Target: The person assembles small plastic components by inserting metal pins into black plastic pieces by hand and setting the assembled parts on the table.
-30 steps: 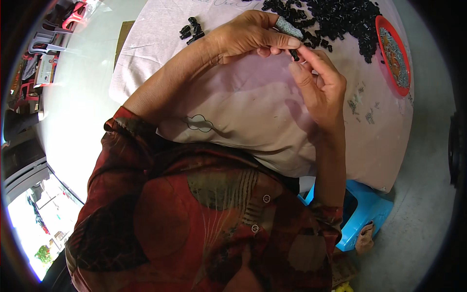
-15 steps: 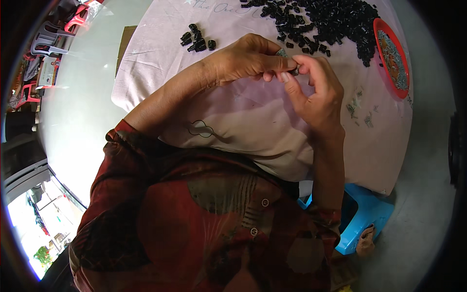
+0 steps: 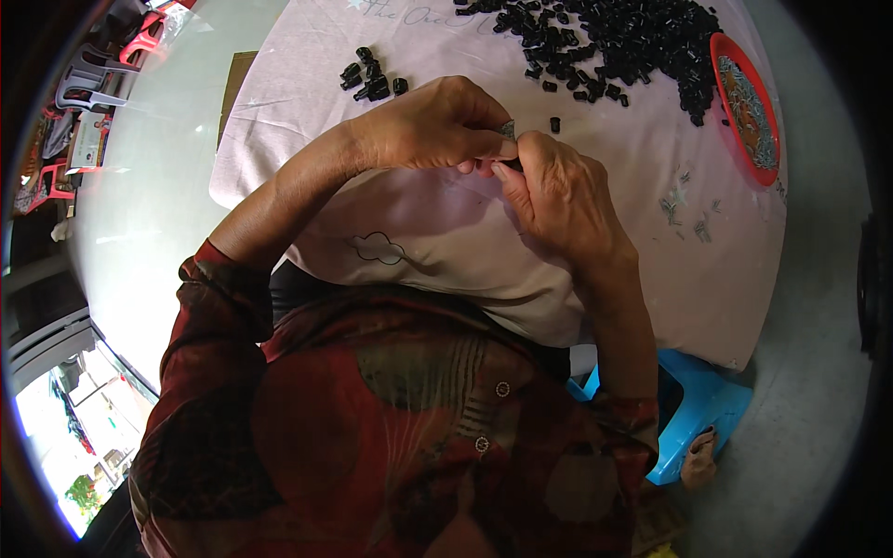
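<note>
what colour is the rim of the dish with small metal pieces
The dish rim is red; it shows best in the head view.

One fisheye head camera looks steeply down, fairly close, from the wearer's side of the pale pink cloth-covered table point(image 3: 707, 288), taking in the dark-red patterned shirt point(image 3: 312, 428) before it and grey floor point(image 3: 819, 279) beyond both sides.

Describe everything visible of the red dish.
The red dish looks like plastic, with a curved rim, upright. It holds many small slender silvery pieces with an orange-brown patch among them. It rests on the pink cloth near its right edge, beside the heap of black pieces; neither the left hand nor the right hand touches it.
</note>
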Demonstrator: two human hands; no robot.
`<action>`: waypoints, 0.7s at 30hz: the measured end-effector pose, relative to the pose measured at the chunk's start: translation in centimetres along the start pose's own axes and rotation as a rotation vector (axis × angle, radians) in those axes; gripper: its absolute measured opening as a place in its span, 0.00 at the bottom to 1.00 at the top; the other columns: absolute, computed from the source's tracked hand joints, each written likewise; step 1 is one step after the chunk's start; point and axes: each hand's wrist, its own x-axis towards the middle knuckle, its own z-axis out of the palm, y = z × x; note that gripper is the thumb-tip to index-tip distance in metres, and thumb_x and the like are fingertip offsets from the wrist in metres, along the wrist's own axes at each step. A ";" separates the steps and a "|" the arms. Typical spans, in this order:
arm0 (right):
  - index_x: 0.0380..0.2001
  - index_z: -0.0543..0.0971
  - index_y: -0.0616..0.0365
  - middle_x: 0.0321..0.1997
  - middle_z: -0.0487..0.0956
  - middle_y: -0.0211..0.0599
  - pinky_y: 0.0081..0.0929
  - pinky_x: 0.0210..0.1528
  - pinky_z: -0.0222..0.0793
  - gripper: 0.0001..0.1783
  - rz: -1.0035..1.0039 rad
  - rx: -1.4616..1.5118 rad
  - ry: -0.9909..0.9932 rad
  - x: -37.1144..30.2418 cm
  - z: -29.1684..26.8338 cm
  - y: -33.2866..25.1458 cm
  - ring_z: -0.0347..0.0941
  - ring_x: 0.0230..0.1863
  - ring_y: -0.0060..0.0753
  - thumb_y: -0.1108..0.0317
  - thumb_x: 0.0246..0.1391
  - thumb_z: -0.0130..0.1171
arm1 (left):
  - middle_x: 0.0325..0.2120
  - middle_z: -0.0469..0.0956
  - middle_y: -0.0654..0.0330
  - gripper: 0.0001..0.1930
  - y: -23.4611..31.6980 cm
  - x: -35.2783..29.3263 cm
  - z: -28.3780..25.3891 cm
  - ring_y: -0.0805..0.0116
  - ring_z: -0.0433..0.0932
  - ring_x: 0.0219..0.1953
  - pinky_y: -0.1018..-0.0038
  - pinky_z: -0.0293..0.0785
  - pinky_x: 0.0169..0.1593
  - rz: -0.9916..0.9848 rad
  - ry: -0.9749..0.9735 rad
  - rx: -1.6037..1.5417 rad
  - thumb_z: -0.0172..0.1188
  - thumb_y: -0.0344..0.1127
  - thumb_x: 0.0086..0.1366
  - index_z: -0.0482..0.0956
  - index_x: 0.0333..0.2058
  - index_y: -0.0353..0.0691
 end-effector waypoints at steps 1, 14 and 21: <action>0.30 0.70 0.59 0.26 0.75 0.43 0.41 0.31 0.71 0.12 0.000 0.000 0.000 0.0 0.0 -0.1 0.76 0.30 0.46 0.63 0.58 0.58 | 0.20 0.77 0.65 0.12 -0.1 -0.1 0.1 0.80 0.73 0.24 0.80 0.71 0.30 -0.003 0.009 -0.021 0.58 0.37 0.64 0.81 0.27 0.33; 0.35 0.76 0.60 0.28 0.78 0.49 0.43 0.37 0.71 0.14 0.402 -0.077 0.225 -0.9 -3.4 2.3 0.76 0.32 0.55 0.59 0.61 0.53 | 0.21 0.78 0.61 0.09 -1.5 -3.2 -2.8 0.76 0.74 0.24 0.76 0.72 0.30 0.203 0.447 0.442 0.62 0.33 0.63 0.82 0.37 0.32; 0.37 0.81 0.58 0.32 0.83 0.43 0.35 0.41 0.71 0.16 0.908 -0.474 0.176 -6.8 -8.6 10.2 0.80 0.35 0.44 0.56 0.57 0.56 | 0.26 0.82 0.54 0.06 -2.6 -6.5 -6.0 0.67 0.82 0.25 0.72 0.76 0.31 0.061 0.661 0.787 0.59 0.29 0.62 0.81 0.37 0.36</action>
